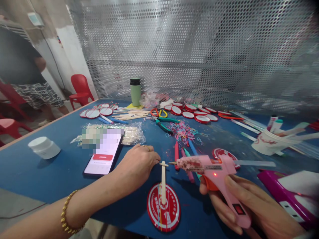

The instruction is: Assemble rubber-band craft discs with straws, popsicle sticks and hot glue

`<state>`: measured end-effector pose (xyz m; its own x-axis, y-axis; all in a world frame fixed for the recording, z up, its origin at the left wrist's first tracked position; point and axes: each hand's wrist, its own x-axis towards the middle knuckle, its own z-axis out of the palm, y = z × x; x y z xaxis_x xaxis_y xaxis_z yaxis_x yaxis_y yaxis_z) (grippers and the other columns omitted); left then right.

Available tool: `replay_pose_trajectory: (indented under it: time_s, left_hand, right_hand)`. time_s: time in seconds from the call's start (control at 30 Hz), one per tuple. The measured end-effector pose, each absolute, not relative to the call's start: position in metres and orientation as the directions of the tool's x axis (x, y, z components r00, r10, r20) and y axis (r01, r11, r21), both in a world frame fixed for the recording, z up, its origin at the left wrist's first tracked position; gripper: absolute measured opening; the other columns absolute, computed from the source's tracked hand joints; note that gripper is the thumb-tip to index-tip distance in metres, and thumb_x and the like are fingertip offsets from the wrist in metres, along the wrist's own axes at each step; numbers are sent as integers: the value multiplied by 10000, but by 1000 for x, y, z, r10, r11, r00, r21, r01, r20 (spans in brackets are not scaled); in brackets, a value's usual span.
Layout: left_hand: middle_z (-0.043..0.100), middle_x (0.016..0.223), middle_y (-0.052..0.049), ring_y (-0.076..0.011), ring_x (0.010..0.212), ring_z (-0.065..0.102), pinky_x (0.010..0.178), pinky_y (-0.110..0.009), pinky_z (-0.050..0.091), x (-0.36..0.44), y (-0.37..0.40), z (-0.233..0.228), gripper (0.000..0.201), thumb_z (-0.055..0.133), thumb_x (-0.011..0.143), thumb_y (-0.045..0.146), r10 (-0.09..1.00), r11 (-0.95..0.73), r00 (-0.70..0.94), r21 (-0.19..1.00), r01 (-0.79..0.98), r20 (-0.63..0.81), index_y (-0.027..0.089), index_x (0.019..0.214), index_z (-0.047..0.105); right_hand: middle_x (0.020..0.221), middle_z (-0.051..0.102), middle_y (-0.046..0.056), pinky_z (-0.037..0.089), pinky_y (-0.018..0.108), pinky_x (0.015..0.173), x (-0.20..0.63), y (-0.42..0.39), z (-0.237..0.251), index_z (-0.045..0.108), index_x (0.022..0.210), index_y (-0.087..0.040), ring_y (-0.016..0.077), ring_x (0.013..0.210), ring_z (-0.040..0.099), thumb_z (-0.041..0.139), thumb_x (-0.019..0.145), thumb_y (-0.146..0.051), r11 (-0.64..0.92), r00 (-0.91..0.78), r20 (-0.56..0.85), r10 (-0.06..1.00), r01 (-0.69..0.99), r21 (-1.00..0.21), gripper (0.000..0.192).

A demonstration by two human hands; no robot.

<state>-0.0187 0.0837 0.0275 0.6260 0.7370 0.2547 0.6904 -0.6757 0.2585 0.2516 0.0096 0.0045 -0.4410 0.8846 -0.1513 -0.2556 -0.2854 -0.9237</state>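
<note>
My right hand [249, 205] grips a pink hot glue gun [211, 169] with its red light on; the nozzle points left, close to the top of a wooden stick [163, 181]. The stick lies upright across a red round badge [171, 212] near the table's front edge. My left hand [136, 166], with a gold bracelet on the wrist, rests on the blue table [50, 172] with its fingertips at the stick's upper end. A phone [104, 154] with a lit screen lies just left of that hand.
A white jar [44, 147] stands at left. A bag of wooden sticks [129, 134], pliers [163, 125], coloured rubber bands [184, 131], many red badges [191, 111], a green flask [135, 91], a white cup [270, 142] and a magenta box [289, 196] surround the spot. A person stands at far left.
</note>
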Motion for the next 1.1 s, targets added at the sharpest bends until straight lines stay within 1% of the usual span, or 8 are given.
replay_pose_trajectory:
  time_s: [0.23, 0.47, 0.67, 0.8, 0.93, 1.1]
  left_hand:
    - [660, 797, -37, -162, 757, 613, 719, -290, 443, -20, 82, 30, 289, 438, 942, 180, 748, -663, 617, 308, 682, 243, 193, 880, 720]
    - [656, 804, -40, -164, 765, 611, 721, -293, 439, -19, 81, 30, 290, 432, 944, 179, 746, -666, 619, 293, 686, 244, 191, 892, 716]
    - [650, 794, -37, -155, 764, 609, 719, -278, 448, -20, 84, 31, 307, 405, 955, 190, 735, -678, 619, 286, 677, 277, 186, 910, 709]
    - [663, 831, -38, -164, 799, 619, 752, -295, 464, -21, 82, 34, 289, 419, 946, 174, 758, -652, 585, 289, 701, 289, 190, 914, 707]
    - [678, 862, -48, -173, 837, 630, 777, -304, 484, -24, 80, 37, 279, 429, 949, 190, 763, -641, 547, 301, 706, 343, 187, 933, 708]
    - [686, 863, -41, -158, 811, 629, 731, -273, 491, -32, 75, 43, 257, 456, 947, 233, 758, -637, 481, 335, 695, 441, 199, 951, 711]
  right_hand:
    - [465, 450, -18, 315, 170, 356, 250, 10, 7, 711, 900, -154, 58, 350, 329, 522, 886, -539, -288, -410, -176, 895, -228, -930, 430]
    - [449, 438, -22, 298, 181, 340, 249, 11, 9, 705, 845, -167, 58, 337, 298, 561, 845, -574, -298, -393, -196, 898, -219, -929, 432]
    - [466, 450, -19, 315, 182, 352, 251, 12, 7, 698, 868, -175, 60, 342, 315, 549, 854, -571, -305, -434, -183, 882, -229, -924, 423]
    - [458, 440, -20, 310, 179, 349, 251, 11, 5, 699, 888, -176, 65, 345, 322, 525, 876, -553, -284, -437, -162, 885, -231, -931, 415]
    - [472, 444, -21, 318, 178, 349, 250, 11, 5, 699, 881, -181, 60, 351, 308, 532, 881, -533, -277, -426, -153, 891, -245, -929, 390]
    - [463, 442, -26, 309, 177, 346, 243, 13, 11, 692, 856, -182, 58, 349, 298, 559, 861, -544, -254, -397, -148, 906, -231, -939, 387]
